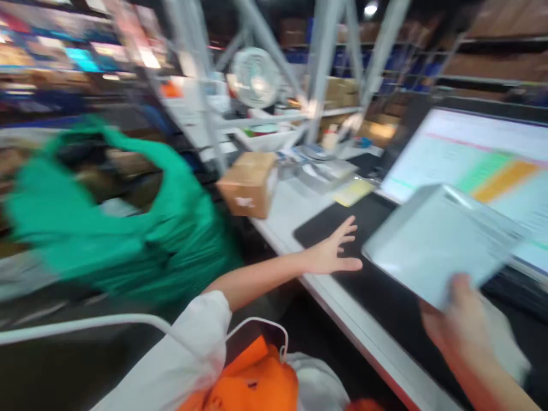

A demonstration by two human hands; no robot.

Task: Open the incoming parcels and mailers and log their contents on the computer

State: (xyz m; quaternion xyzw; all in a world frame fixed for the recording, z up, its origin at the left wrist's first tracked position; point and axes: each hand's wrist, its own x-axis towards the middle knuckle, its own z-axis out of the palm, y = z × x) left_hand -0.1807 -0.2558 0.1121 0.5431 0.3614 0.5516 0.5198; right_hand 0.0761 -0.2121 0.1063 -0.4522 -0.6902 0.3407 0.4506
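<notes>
My right hand (460,319) grips the lower edge of a pale, flat, rectangular package (436,240) with a glossy surface. The package is raised and tilted over a black mat (368,279), in front of a lit monitor (483,154). My left hand (331,254) reaches across the white table edge with its fingers spread and nothing in it, to the left of the package. Motion blurs my right hand, and a whitish thing beside it is too smeared to make out.
A cardboard box (250,185) sits at the table's left corner, near a yellow paper (354,191). On the left stands a large green bag (180,228) holding dark and brown items. Behind are a fan (256,78) and metal frame posts. A white cable (107,319) crosses my sleeve.
</notes>
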